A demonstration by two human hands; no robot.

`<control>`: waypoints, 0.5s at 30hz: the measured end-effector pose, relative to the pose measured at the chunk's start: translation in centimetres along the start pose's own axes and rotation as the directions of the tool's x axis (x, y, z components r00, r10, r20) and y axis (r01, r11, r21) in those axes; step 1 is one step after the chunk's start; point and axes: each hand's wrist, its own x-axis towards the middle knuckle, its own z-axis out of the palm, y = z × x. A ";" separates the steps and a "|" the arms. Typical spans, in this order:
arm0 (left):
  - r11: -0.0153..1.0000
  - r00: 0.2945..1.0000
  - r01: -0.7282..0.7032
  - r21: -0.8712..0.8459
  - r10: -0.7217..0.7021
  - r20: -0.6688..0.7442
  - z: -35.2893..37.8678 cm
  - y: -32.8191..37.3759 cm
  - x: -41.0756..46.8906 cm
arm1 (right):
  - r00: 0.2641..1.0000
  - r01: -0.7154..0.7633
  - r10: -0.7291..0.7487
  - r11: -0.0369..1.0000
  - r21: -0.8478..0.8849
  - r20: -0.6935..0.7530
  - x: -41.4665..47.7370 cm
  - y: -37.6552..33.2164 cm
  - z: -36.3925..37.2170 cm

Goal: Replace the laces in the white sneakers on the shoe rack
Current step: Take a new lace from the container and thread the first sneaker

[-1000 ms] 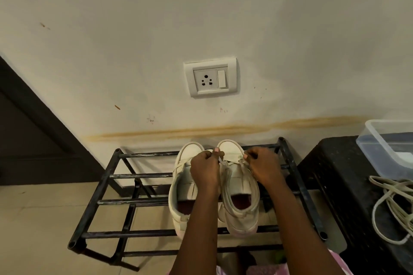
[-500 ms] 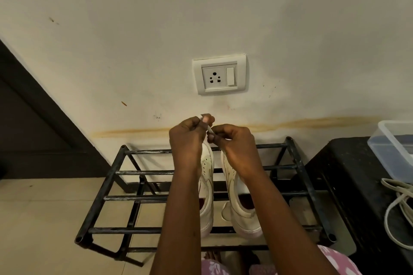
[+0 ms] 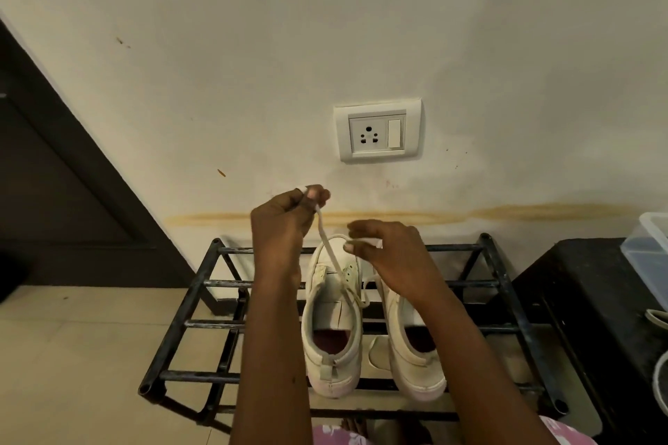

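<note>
The left hand (image 3: pixel 280 228) pinches the lace (image 3: pixel 327 242) at its fingertips, lifted taut from the eyelets of the left sneaker (image 3: pixel 334 311). The right hand (image 3: pixel 392 253) hovers over that toe, fingers loosely curled (whether it holds the other end, I cannot tell). Both shoes stand on the shoe rack (image 3: pixel 202 323), right sneaker (image 3: pixel 415 368) alongside. A hard tug on the unsteadied shoe could tip it between the bars.

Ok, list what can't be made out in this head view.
Head view:
- Toe and eyelets of the right sneaker: behind the right hand.
- Whether the right hand holds anything: its curled fingers hide it.
- The plastic container and cable: cut off by the right edge.
</note>
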 end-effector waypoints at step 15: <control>0.996 0.999 0.040 -0.081 -0.040 0.000 -1.2 -0.3 0.6 | 0.989 -0.120 0.144 0.882 -0.456 0.018 0.0 0.8 0.3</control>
